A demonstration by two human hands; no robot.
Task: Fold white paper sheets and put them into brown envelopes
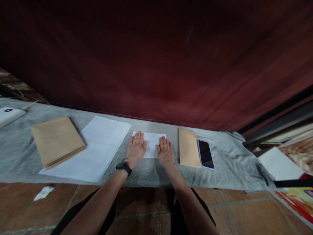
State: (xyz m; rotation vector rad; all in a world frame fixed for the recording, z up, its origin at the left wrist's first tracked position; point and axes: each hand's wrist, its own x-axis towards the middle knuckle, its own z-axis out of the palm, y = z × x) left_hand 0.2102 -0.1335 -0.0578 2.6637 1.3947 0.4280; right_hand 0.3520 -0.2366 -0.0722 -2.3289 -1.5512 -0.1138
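A small white sheet of paper, apparently folded, lies on the grey cloth in front of me. My left hand rests flat on its left part, fingers stretched out, with a dark band on the wrist. On the right part lies my right hand, also flat with the fingers extended. Just right of that hand is a brown envelope. Larger white sheets lie to the left, partly under a stack of brown envelopes.
A phone lies beside the single envelope. The grey cloth covers a long, narrow surface backed by a dark red curtain. A white device sits at the far left. A crumpled white scrap is on the tiled floor.
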